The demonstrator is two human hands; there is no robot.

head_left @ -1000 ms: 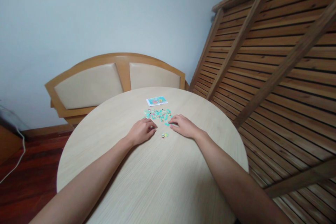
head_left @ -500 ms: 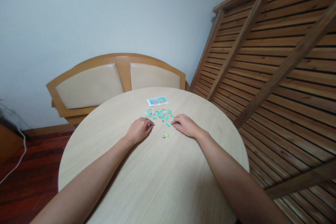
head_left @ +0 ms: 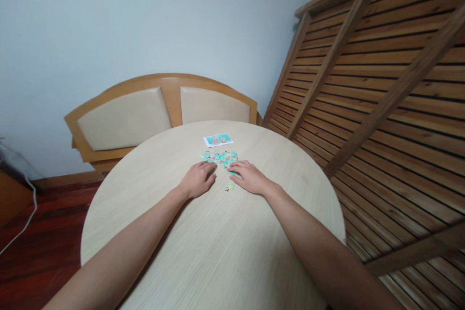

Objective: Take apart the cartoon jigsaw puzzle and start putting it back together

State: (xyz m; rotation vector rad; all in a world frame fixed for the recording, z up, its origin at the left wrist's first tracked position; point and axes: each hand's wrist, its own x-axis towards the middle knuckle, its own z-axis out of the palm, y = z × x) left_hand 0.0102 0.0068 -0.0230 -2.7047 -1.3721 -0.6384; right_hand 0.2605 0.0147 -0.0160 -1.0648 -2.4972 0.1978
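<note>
A loose pile of small jigsaw pieces [head_left: 220,156], mostly turquoise with bits of other colours, lies past my fingertips. My left hand [head_left: 199,179] rests palm down at the pile's near left edge, fingers stretched forward and slightly apart. On the other side my right hand [head_left: 250,178] lies over the near right edge, its fingers extended and covering some pieces. Whether a piece sits under those fingertips is hidden. Nearer to me, between the hands, is a small yellowish cluster of pieces [head_left: 228,187] that neither hand touches.
Behind the pile lies a turquoise picture card [head_left: 218,140] with cartoon figures. Everything rests on a round pale wooden table [head_left: 218,252]. A padded headboard [head_left: 123,118] stands beyond it, and a slatted wooden frame [head_left: 363,106] leans close on the right.
My left hand has moved slightly right and its curled fingers have straightened. My right hand has shifted left, from pinching near a piece to lying spread over the pile's edge.
</note>
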